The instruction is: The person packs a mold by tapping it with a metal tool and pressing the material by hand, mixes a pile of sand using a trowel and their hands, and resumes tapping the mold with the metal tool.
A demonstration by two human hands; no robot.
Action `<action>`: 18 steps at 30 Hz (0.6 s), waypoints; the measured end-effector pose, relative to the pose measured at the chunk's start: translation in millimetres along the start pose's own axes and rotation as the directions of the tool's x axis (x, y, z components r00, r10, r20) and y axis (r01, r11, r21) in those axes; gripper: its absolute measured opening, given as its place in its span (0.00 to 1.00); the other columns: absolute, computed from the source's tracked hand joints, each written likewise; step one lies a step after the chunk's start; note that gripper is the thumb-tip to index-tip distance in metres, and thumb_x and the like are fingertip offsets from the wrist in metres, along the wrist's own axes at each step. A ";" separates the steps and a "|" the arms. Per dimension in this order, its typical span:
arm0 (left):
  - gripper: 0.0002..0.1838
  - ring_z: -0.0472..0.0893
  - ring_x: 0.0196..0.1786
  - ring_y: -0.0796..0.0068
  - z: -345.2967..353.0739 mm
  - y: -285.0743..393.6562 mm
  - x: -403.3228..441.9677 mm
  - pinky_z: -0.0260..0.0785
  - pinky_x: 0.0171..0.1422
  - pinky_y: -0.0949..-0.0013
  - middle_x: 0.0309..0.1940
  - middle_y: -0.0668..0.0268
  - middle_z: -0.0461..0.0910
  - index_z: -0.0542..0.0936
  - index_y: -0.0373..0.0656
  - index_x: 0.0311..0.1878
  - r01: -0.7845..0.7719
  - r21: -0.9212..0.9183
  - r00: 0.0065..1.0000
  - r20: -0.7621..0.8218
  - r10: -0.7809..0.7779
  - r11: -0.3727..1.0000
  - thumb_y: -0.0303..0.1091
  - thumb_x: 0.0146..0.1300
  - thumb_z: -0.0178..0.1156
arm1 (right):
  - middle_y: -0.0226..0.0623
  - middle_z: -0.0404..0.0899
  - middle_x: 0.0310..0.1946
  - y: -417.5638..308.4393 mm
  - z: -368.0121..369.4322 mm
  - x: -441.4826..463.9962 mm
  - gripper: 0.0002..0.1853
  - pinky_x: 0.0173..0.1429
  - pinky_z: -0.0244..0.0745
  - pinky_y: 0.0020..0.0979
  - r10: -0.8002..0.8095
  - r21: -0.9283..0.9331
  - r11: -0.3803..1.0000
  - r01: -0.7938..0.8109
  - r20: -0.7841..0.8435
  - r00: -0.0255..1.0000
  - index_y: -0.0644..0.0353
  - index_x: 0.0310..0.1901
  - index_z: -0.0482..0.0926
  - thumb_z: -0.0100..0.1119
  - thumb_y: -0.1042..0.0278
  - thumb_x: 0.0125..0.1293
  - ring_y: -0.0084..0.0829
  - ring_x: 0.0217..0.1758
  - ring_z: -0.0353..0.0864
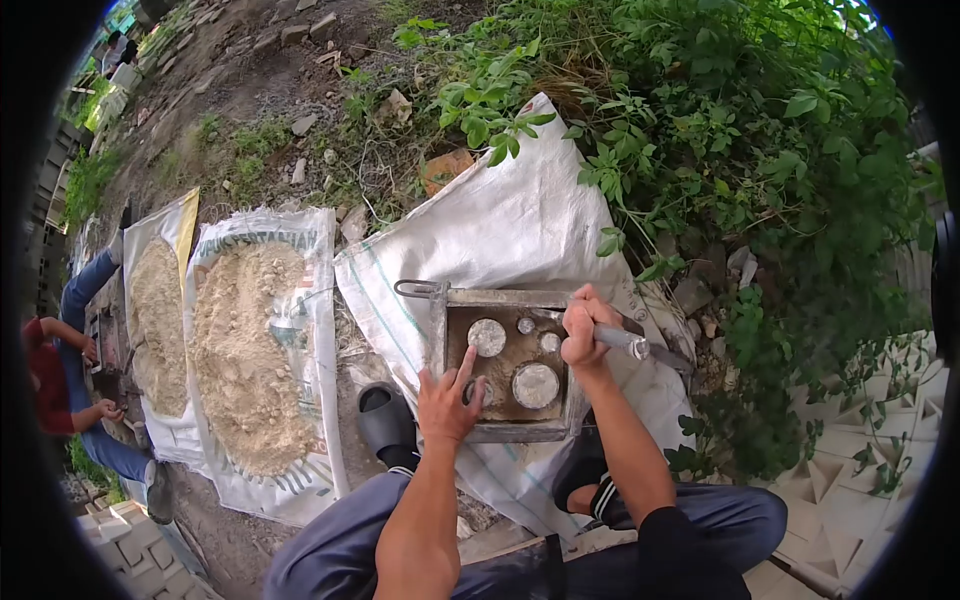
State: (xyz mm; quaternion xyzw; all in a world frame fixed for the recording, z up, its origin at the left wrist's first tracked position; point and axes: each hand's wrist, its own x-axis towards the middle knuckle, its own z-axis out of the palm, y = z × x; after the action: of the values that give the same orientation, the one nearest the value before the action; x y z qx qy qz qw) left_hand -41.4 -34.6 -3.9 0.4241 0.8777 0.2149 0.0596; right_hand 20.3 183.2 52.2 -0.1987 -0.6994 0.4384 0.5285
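A square frame [507,432] with a handle loop at its upper left lies flat between my feet, partly filled with brown sand [505,375]. Several pale round discs of different sizes sit in it, among them a large disc [536,386] and an upper disc [487,337]. My left hand [448,405] is at the left side of the frame, fingers apart. Its index fingertip reaches the upper disc's edge, and its thumb is by a partly hidden lower disc [484,392]. Over the right rim, my right hand [582,325] grips a grey-handled tool [622,341]; its working end is unclear.
The frame rests on a white woven sack [520,210]. To the left, another sack bears a pile of pale sand [250,350], with a further sand pile [158,325] beyond. Another person [75,390] sits at far left. Leafy plants [740,160] crowd the upper right.
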 end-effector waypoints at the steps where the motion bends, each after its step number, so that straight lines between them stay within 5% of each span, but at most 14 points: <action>1: 0.31 0.70 0.40 0.53 0.4 1.3 1.9 0.68 0.53 0.58 0.28 0.67 0.77 0.70 0.65 0.69 0.009 0.007 1.000 0.016 -0.009 1.000 0.44 0.60 0.63 | 0.27 0.58 0.06 -3.2 -2.3 9.4 0.17 0.41 0.62 0.32 -0.005 0.000 1.000 0.005 0.003 1.000 0.53 0.13 0.55 0.46 0.72 0.57 0.20 0.11 0.48; 4: 0.31 0.70 0.40 0.53 1.2 0.6 2.2 0.68 0.53 0.58 0.28 0.67 0.77 0.70 0.64 0.69 0.010 -0.007 1.000 0.011 -0.010 1.000 0.44 0.60 0.63 | 0.27 0.59 0.06 -15.0 -11.3 24.2 0.17 0.41 0.62 0.31 -0.009 -0.063 0.998 0.016 0.118 0.993 0.52 0.14 0.55 0.45 0.72 0.58 0.19 0.10 0.50; 6: 0.31 0.70 0.40 0.53 2.0 -1.4 3.8 0.67 0.54 0.58 0.28 0.67 0.77 0.70 0.64 0.69 0.011 0.007 1.000 0.009 -0.011 1.000 0.44 0.60 0.63 | 0.29 0.62 0.08 -20.5 -15.3 9.6 0.15 0.40 0.62 0.31 -0.008 0.112 0.994 0.017 -0.076 0.997 0.58 0.14 0.62 0.47 0.72 0.58 0.22 0.13 0.53; 8: 0.31 0.70 0.40 0.54 0.6 1.5 -1.7 0.67 0.56 0.58 0.28 0.67 0.77 0.70 0.63 0.69 0.002 0.010 1.000 0.016 -0.003 1.000 0.44 0.60 0.63 | 0.29 0.62 0.08 0.5 -12.5 -0.5 0.16 0.39 0.62 0.31 0.052 0.115 0.992 -0.042 -0.078 0.996 0.58 0.13 0.61 0.46 0.73 0.58 0.22 0.13 0.52; 10: 0.31 0.71 0.40 0.54 0.7 1.5 2.3 0.66 0.57 0.58 0.29 0.67 0.77 0.70 0.63 0.69 0.002 0.017 1.000 0.017 -0.002 1.000 0.43 0.60 0.63 | 0.26 0.59 0.07 1.2 -10.1 18.3 0.19 0.39 0.61 0.31 0.110 -0.046 0.994 -0.104 0.154 0.982 0.55 0.12 0.54 0.46 0.72 0.59 0.19 0.11 0.49; 16: 0.31 0.71 0.41 0.54 2.1 -0.5 0.9 0.66 0.57 0.58 0.27 0.66 0.77 0.70 0.62 0.69 0.000 0.019 1.000 0.011 0.000 1.000 0.44 0.60 0.62 | 0.27 0.59 0.08 -3.9 -1.3 1.6 0.16 0.38 0.61 0.32 -0.005 0.164 0.986 0.029 -0.140 0.990 0.59 0.13 0.60 0.48 0.73 0.57 0.21 0.12 0.49; 18: 0.31 0.71 0.41 0.55 1.4 2.8 3.9 0.66 0.57 0.59 0.27 0.66 0.77 0.71 0.62 0.68 0.005 0.017 1.000 0.004 -0.005 1.000 0.44 0.60 0.62 | 0.25 0.57 0.07 4.5 5.0 5.0 0.18 0.38 0.60 0.33 0.029 0.043 0.999 -0.032 0.067 0.997 0.55 0.13 0.56 0.47 0.72 0.57 0.18 0.11 0.48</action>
State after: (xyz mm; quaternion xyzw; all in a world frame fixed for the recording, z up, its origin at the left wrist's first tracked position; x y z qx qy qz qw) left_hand -41.5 -29.6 -3.7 0.4230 0.8804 0.2064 0.0582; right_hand 13.1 187.2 51.1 -0.1828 -0.7036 0.4679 0.5025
